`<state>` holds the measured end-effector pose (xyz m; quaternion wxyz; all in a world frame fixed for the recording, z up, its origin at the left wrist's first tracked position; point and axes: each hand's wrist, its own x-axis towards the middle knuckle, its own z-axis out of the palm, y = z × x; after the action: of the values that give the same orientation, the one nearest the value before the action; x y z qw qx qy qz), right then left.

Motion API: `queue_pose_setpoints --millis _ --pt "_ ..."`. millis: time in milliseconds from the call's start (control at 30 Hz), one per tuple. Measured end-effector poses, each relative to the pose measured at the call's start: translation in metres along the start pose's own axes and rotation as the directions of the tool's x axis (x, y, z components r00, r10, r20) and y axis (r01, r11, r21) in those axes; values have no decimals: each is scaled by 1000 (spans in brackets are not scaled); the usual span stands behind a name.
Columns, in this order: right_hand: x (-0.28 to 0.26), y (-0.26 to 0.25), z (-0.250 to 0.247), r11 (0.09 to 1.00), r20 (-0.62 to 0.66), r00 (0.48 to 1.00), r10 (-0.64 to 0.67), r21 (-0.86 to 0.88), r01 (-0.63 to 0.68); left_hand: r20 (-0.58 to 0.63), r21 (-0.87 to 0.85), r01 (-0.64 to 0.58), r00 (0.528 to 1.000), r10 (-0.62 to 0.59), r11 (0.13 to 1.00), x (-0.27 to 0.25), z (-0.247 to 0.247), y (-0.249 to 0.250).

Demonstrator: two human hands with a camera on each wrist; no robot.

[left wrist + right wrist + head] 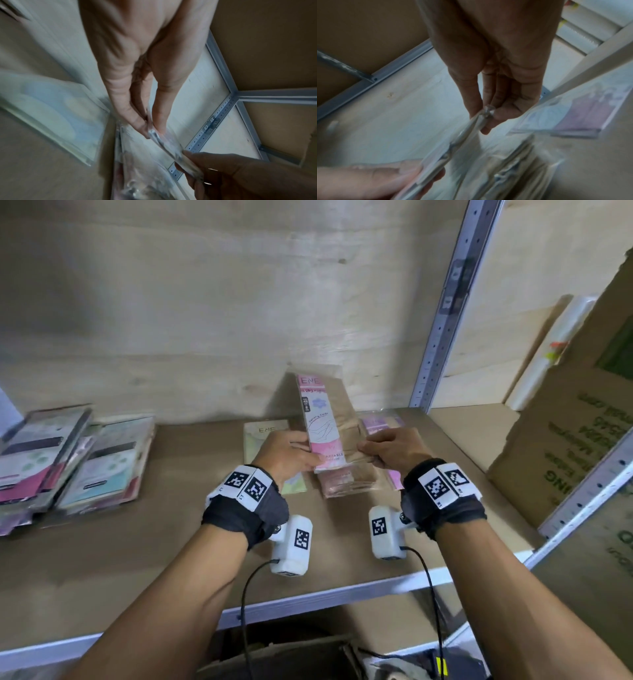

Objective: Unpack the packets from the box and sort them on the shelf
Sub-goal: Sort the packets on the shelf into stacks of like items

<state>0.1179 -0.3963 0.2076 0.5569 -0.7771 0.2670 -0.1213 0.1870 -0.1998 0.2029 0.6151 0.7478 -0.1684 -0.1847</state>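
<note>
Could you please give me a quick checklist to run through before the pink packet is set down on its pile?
1. Left hand grips pink packet: ok.
2. Right hand pinches its clear edge: ok.
3. Packet held above the matching pink pile: ok.
4. Packet level for laying flat: not ok, tilted up.
5. Green packet and purple packet lie apart from the pile: ok.
6. Pile squared up: cannot tell.

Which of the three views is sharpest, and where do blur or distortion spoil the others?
Head view is sharpest, though its wide lens bends the shelf upright; left wrist view smears the pale packet; right wrist view is dim, with the held packet blurred.
</note>
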Motion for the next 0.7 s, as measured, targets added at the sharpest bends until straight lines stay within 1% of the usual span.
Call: queue_pose_setpoints --millis 100,200,300,467,567,700 --pt "3 6 -8 996 -5 1000 21 -83 -22 3 70 23 1000 -24 997 9 12 -4" --pt "1 9 -11 981 2 999 45 -191 -43 3 130 73 997 -74 989 13 18 -13" --pt "-2 8 -11 966 18 998 56 -253 -49 2 178 95 995 -97 979 15 21 -17" --pt "-3 7 -10 958 30 998 53 -283 -42 17 142 134 990 -138 981 13 19 -15" --pt "-3 8 -11 954 55 998 41 -300 -22 25 141 120 992 -125 983 12 19 -15" --pt "-3 8 -11 938 107 994 -3 -345 40 12 112 97 995 -99 989 12 18 -17"
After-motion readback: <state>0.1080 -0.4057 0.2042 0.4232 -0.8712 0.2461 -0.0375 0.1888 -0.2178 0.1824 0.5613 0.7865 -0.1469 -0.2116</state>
